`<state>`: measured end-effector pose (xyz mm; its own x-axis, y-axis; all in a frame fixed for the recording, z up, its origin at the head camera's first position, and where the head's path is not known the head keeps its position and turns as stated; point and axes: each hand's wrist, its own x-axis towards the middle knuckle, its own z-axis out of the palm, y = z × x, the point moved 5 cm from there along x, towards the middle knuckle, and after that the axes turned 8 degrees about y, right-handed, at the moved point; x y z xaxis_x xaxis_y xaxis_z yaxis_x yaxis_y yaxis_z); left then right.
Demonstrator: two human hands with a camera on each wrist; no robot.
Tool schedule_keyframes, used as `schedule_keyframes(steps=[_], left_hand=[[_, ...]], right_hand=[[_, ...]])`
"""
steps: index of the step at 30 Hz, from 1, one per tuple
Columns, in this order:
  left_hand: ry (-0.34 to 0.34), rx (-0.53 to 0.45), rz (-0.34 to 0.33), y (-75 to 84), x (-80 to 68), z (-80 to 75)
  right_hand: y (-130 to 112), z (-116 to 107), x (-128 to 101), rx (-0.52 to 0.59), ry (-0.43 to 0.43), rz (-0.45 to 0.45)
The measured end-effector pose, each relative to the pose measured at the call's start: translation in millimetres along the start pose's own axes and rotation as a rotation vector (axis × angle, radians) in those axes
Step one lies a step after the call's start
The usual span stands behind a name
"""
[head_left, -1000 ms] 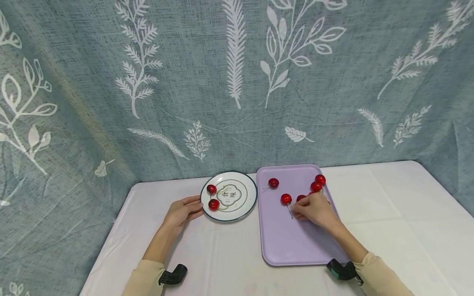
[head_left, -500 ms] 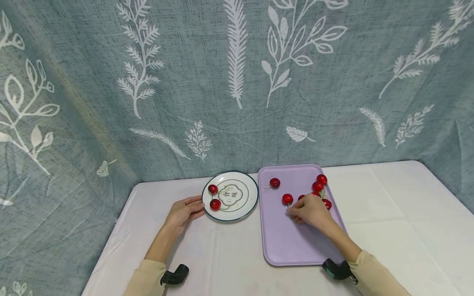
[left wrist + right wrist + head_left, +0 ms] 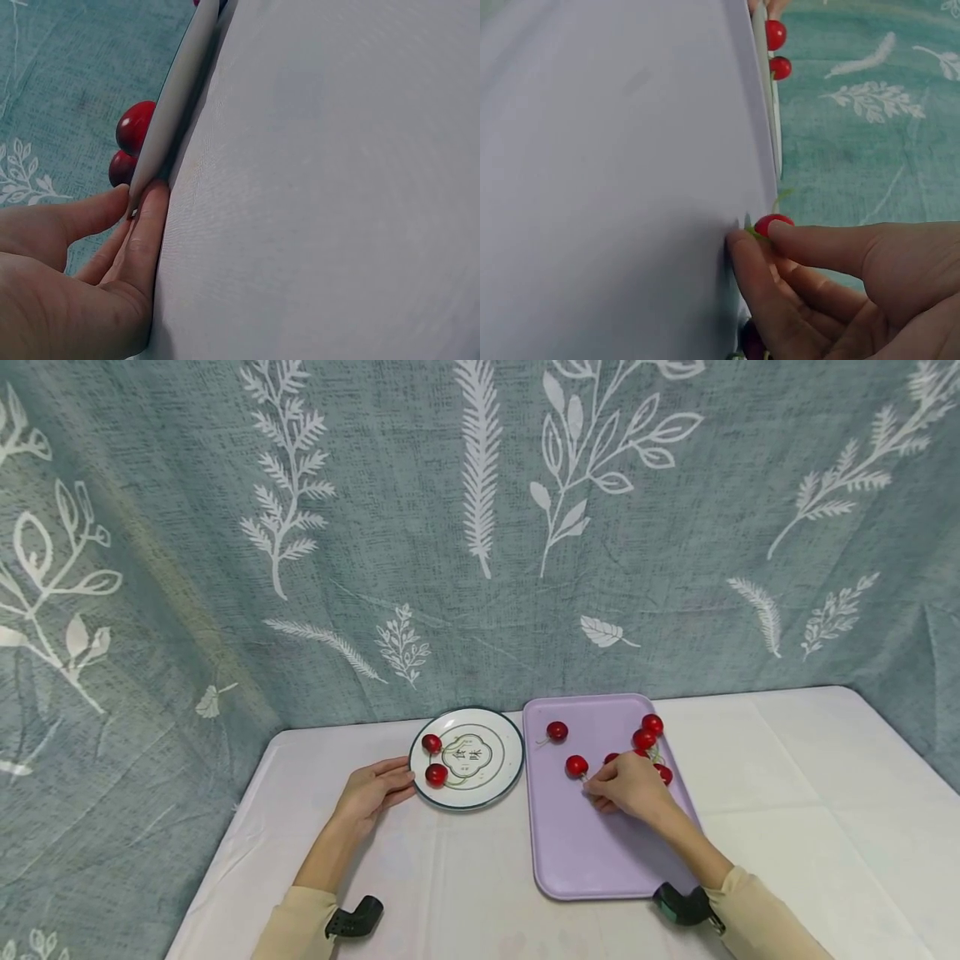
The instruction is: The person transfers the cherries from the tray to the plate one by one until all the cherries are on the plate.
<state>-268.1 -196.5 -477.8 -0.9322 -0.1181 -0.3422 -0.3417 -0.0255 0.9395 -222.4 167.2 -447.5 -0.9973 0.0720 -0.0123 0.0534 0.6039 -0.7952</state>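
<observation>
In the head view my left hand (image 3: pixel 367 795) holds the left rim of a white plate (image 3: pixel 491 787) with a dark edge; the left wrist view shows the thumb above and fingers under the rim. Two red cherries (image 3: pixel 436 775) with green stems lie on the plate's left side. My right hand (image 3: pixel 636 789) is over a lilac tray (image 3: pixel 577 860), thumb and forefinger pinching the stem of a cherry (image 3: pixel 577 767). That cherry's red fruit points away from the hand, close over the tray. The right hand partly hides other cherries behind it.
Another cherry (image 3: pixel 557 732) lies near the tray's back left. Several more cherries (image 3: pixel 652 725) cluster along its right side. A white cloth (image 3: pixel 787 793) covers the table, and a patterned teal curtain (image 3: pixel 465 635) hangs behind. Each wrist wears a black device (image 3: pixel 356 917).
My right fingertips have moved slightly left onto the cherry's stem, and the cherry has shifted a little left and toward me. The left hand and plate stay in place.
</observation>
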Motion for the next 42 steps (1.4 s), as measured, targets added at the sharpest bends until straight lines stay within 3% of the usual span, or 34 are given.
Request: schedule_keyframes(steps=[6, 16, 21, 42], left_hand=[[0.004, -0.007, -0.007, -0.4, -1.0, -1.8], [0.008, -0.001, -0.006, -1.1, 0.7, -3.3], [0.000, 0.010, -0.003, -0.6, 1.3, -0.9], [-0.001, 0.006, 0.015, -0.6, 2.3, -1.2]], right_hand=[[-4, 0, 1, -0.009, 0.010, -0.034], [-9, 7, 6, 0.222, -0.105, 0.043], [-11, 9, 7, 0.240, -0.109, 0.048], [-40, 42, 24, 0.344, -0.126, -0.076]])
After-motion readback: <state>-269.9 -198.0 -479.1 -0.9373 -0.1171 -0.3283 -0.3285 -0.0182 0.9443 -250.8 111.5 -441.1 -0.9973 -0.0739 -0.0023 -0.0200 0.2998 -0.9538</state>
